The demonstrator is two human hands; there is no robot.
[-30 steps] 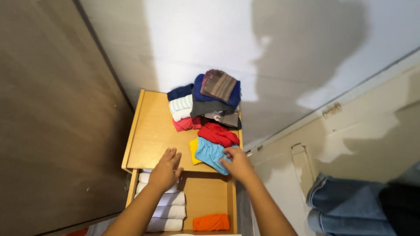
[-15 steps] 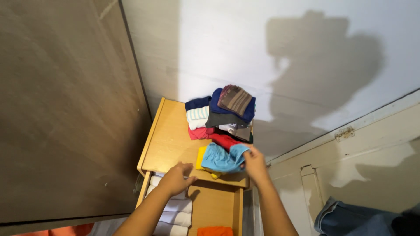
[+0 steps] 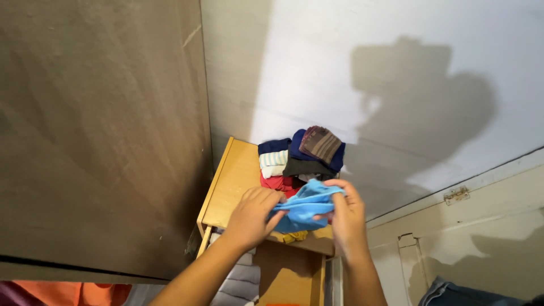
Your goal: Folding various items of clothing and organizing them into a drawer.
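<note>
Both my hands hold a light blue cloth (image 3: 306,207) just above a small wooden cabinet top (image 3: 235,184). My left hand (image 3: 252,215) grips its left end and my right hand (image 3: 345,218) pinches its right end. Behind the cloth lies a heap of folded clothes (image 3: 303,158): dark blue, striped white, red, grey and a brown striped piece on top. A yellow piece (image 3: 294,235) peeks out under the blue cloth.
An open drawer (image 3: 289,272) below the cabinet top holds rolled white and grey clothes (image 3: 241,277) on its left side. A brown wardrobe panel (image 3: 96,130) stands at left, a white wall behind, and a cream door with a hinge (image 3: 456,195) at right.
The blue cloth has been lifted off the cabinet top. My left hand moved from the drawer's edge up to grip it. The view tilted upward.
</note>
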